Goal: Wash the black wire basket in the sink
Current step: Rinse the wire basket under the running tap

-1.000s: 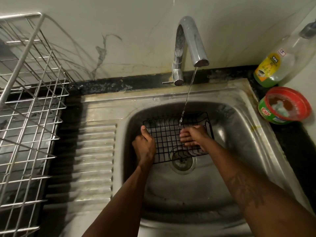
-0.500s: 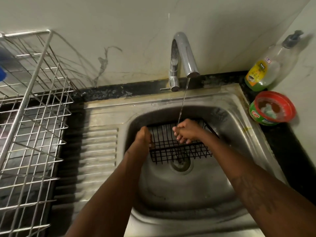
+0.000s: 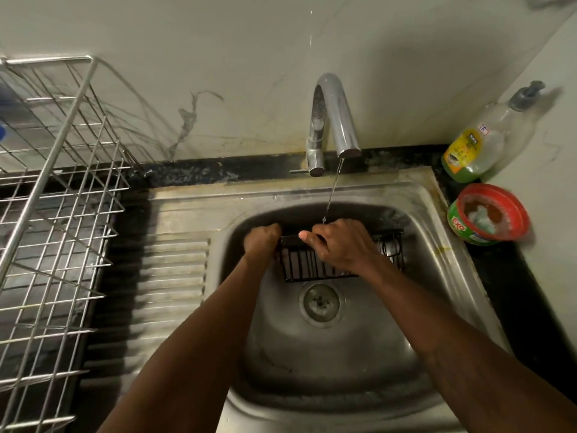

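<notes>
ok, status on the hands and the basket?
Left hand gripping black wire basket at its left end. Right hand on its top edge, under the tap stream. Basket tipped up inside sink, above the drain. Nothing blocking.

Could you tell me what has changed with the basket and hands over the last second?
The basket has been tipped up from lying nearly flat to standing on edge. The right hand moved from its grid to its top edge, under the water stream. The left hand still grips the left end. The tap keeps running; the soap bottle and tub are unmoved.
</notes>
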Motion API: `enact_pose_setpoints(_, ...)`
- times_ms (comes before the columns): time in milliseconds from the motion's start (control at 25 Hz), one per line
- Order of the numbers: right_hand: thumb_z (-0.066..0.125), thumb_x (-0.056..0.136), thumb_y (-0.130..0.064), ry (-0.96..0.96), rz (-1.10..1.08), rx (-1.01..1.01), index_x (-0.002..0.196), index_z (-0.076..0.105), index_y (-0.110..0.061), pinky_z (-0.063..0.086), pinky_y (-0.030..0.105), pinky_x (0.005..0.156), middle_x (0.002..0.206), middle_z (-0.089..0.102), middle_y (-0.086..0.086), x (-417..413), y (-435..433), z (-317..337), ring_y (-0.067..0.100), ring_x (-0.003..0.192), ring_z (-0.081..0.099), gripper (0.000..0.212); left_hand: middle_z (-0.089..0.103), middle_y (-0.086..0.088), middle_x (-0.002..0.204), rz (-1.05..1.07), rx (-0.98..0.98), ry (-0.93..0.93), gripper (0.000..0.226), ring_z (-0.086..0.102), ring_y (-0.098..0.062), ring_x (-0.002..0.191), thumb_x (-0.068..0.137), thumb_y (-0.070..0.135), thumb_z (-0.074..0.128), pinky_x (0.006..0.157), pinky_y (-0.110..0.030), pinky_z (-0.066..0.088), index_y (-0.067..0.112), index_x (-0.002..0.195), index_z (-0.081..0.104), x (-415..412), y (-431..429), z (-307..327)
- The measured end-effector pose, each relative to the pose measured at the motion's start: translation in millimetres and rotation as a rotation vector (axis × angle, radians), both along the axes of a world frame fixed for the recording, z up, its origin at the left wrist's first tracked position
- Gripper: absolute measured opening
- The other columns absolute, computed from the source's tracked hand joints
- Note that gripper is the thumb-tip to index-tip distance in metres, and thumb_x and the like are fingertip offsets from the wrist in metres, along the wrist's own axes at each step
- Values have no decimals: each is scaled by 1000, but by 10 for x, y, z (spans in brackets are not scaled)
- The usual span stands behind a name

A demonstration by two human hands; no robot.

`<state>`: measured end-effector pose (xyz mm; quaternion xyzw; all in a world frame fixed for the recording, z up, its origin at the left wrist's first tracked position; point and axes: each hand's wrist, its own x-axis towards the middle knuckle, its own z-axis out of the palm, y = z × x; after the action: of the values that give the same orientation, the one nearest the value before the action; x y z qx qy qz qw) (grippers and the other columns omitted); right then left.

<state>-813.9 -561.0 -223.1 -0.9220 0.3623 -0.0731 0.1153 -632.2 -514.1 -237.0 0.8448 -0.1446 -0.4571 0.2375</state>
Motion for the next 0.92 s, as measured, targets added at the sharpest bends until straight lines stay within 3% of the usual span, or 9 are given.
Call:
enact_pose_setpoints(40, 29, 102, -64, -5, -17, 9, 64, 50, -27, 41, 32, 59, 56, 56, -4, -9, -55, -34, 20, 56, 59, 57, 66, -9, 72, -103, 2, -240, 35, 67, -28, 80, 93, 33, 52, 78, -33, 55, 5, 88, 71, -11, 32, 17)
enact_pose_setpoints(120, 27, 102, -63, -9, -62, 17, 62, 51, -26, 45, 34, 62, 56, 54, -5, 15, -108, -53, 18, 55, 55, 60, 65, -3, 71, -43, -180, -362, 31, 62, -22, 74, 89, 37, 58, 72, -29, 47, 11, 79, 72, -57, 93, 87)
enact_pose_setpoints(240, 26, 106, -53, 38, -231, 28, 65, 59, -22, 43, 32, 61, 56, 57, -3, 108, -132, -13, 11, 50, 50, 61, 67, 0, 68, 66, -468, -28, 35, 63, -15, 66, 97, 41, 60, 65, -27, 49, 18, 71, 67, -255, 125, 55)
enact_pose_setpoints(320, 25, 108, -47, 54, -360, 14, 67, 58, -21, 51, 34, 66, 57, 57, -4, 303, 12, -4, 11, 51, 54, 58, 69, -3, 74, 197, -553, 31, 34, 67, -21, 74, 98, 40, 59, 72, -34, 55, 19, 72, 65, -316, 83, -48)
enact_pose_setpoints(480, 35, 108, -35, 16, -242, -120, 88, 67, -25, 48, 44, 87, 75, 71, -3, 751, 414, -45, 21, 75, 68, 39, 63, -1, 90, 241, -510, 70, 27, 64, -24, 94, 98, 36, 51, 78, -33, 53, 14, 92, 64, -266, 9, -176)
enact_pose_setpoints(560, 31, 109, -39, 129, -149, -108, 89, 65, -23, 55, 41, 77, 67, 66, -3, 527, 218, -13, 19, 64, 66, 43, 62, -4, 92, 318, -510, 78, 28, 64, -25, 92, 97, 33, 52, 74, -31, 52, 7, 101, 61, -228, 5, -171)
enact_pose_setpoints(640, 22, 108, -45, 241, -334, -41, 82, 63, -18, 57, 38, 66, 55, 55, -3, 93, -94, 38, 16, 49, 56, 56, 58, -3, 90, 365, -503, 93, 14, 58, -15, 81, 99, 30, 55, 68, -28, 48, 16, 95, 54, -214, 28, -125)
enact_pose_setpoints(760, 18, 109, -49, 167, -583, 12, 58, 52, -16, 53, 35, 72, 50, 50, -1, -156, -176, 19, 17, 49, 55, 69, 57, -1, 88, 310, -486, 95, 13, 54, -11, 77, 100, 29, 56, 65, -25, 46, 22, 89, 51, -237, -2, -42)
enact_pose_setpoints(920, 40, 107, -34, 51, -345, -124, 65, 60, -17, 48, 43, 80, 60, 64, 1, 725, 409, 12, 24, 61, 64, 50, 62, 0, 75, 322, -514, 61, 21, 58, -19, 75, 97, 22, 56, 68, -29, 44, 11, 80, 62, -194, -5, 6)
